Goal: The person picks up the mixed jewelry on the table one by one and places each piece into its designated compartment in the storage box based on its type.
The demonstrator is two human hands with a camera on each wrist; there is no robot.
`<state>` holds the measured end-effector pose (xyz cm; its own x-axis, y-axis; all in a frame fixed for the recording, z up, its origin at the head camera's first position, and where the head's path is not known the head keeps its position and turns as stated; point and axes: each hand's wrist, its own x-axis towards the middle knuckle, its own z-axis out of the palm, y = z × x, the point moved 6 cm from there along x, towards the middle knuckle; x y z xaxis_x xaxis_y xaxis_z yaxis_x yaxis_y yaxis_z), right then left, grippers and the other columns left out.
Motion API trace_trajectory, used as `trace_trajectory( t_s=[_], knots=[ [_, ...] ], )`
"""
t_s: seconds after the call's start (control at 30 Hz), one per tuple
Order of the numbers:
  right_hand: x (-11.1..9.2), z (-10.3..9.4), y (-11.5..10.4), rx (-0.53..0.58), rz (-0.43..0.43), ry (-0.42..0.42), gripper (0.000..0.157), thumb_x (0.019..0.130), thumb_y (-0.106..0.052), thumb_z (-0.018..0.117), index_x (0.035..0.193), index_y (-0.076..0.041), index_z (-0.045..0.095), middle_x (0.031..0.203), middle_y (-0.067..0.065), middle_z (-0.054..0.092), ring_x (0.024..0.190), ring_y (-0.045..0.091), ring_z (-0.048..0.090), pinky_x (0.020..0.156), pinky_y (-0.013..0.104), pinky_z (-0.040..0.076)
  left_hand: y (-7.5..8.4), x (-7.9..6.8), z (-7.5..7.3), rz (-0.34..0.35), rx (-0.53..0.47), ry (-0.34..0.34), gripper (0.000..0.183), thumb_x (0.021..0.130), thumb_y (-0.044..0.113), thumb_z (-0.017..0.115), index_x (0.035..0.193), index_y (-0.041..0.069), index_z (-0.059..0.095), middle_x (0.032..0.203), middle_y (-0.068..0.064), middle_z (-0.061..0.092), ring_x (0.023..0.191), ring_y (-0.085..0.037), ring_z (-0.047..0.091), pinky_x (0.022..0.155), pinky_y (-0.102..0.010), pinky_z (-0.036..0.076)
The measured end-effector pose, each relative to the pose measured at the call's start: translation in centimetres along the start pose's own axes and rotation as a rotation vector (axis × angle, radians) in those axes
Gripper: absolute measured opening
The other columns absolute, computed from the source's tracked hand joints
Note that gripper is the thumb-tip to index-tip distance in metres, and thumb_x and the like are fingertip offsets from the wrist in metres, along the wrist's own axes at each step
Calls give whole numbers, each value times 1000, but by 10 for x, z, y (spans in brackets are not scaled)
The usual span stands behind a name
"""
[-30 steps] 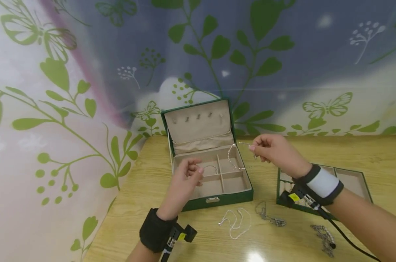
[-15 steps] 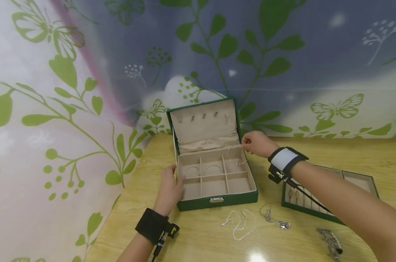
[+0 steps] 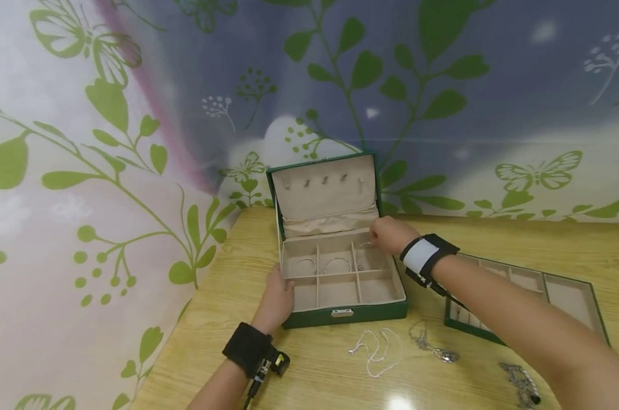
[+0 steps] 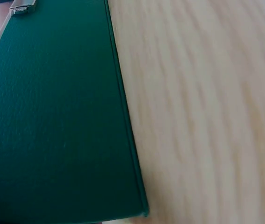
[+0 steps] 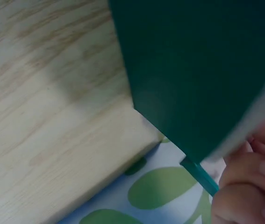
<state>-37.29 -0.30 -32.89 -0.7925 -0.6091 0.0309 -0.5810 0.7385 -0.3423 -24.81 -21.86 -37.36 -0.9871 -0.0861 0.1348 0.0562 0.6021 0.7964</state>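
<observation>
A green jewelry box [image 3: 373,311] with a beige lining stands with its lid [image 3: 327,196] raised. My left hand [image 3: 277,300] grips its left side near the front corner, the thumb at the rim and the other fingers mostly hidden. At the back right compartment, my right hand [image 3: 390,234] pinches a thin silver bracelet [image 3: 359,263], which hangs down inside; the fingertips are partly hidden in the head view. In the right wrist view the curled fingers [image 5: 247,186] show at the box's rim. Two round bangles, one of them a silver bangle [image 3: 337,265], lie in the other back compartments.
In front of the box lie a silver chain necklace [image 3: 374,354], a tangled darker chain [image 3: 434,347] and a bunched chain [image 3: 520,382]. A green-edged jewelry tray [image 3: 570,296] sits to the right, partly behind my right forearm. A patterned cloth hangs behind the table.
My right hand has carried the bracelet leftward and down into the back right compartment. The left hand has moved from above the box to its left side. The view has shifted slightly.
</observation>
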Motion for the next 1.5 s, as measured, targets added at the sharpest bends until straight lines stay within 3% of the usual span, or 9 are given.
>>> trace_trajectory(
  t_s=[0.1, 0.2, 0.37, 0.67, 0.93, 1.17, 1.33, 1.5],
  knots=[
    [0, 4, 1, -78, 15, 37, 44, 88, -2, 58, 54, -14, 34, 52, -3, 29, 48, 12, 28, 48, 25, 25, 2, -1, 2, 24, 50, 4, 46, 94, -11, 34, 137, -19, 21, 133, -40, 30, 128, -51, 31, 105, -57, 29],
    [-1, 7, 2, -138, 43, 93, 32, 86, -1, 58, 56, -9, 50, 55, 1, 47, 50, 15, 40, 47, 28, 33, 3, -3, 4, 41, 97, 20, 45, 92, -13, 29, 137, -20, 21, 132, -41, 31, 127, -50, 32, 105, -56, 29],
    [-1, 12, 0, -207, 73, 149, 16, 86, -3, 60, 71, -5, 67, 75, 12, 67, 59, 21, 59, 52, 39, 48, 5, -6, 2, 63, 71, 32, 49, 87, -17, 21, 136, -19, 24, 131, -38, 35, 127, -47, 35, 106, -55, 29],
    [2, 14, -1, -217, 101, 174, 21, 81, -5, 65, 60, -10, 62, 75, 10, 67, 58, 22, 57, 52, 42, 47, 3, -7, 0, 64, 52, 44, 49, 87, -16, 19, 136, -18, 26, 130, -36, 39, 126, -46, 38, 105, -54, 31],
    [4, 13, -1, -226, 102, 177, 19, 80, -10, 69, 62, -10, 63, 76, 10, 67, 60, 22, 57, 53, 43, 48, 2, -7, 0, 33, 29, 45, 49, 89, -15, 17, 138, -16, 23, 135, -34, 36, 130, -45, 35, 107, -53, 28],
    [2, 15, -1, -214, 87, 193, 27, 81, -9, 68, 56, -12, 58, 66, 5, 63, 54, 19, 52, 49, 41, 45, 2, -8, 0, -17, 41, 48, 49, 91, -13, 17, 140, -14, 24, 138, -33, 36, 131, -43, 34, 108, -52, 28],
    [1, 15, 1, -218, 89, 196, 21, 82, -11, 68, 62, -11, 62, 71, 8, 66, 57, 20, 56, 50, 42, 47, 2, -3, 1, -6, 31, 42, 50, 90, -14, 19, 139, -14, 25, 136, -31, 38, 130, -41, 36, 108, -51, 29],
    [0, 14, 4, -184, 91, 177, 29, 85, -7, 62, 57, -12, 57, 63, 3, 59, 54, 18, 49, 47, 36, 41, 2, 0, 2, 19, 69, 37, 47, 90, -15, 20, 136, -16, 27, 132, -33, 40, 127, -43, 38, 106, -53, 31]
  ],
)
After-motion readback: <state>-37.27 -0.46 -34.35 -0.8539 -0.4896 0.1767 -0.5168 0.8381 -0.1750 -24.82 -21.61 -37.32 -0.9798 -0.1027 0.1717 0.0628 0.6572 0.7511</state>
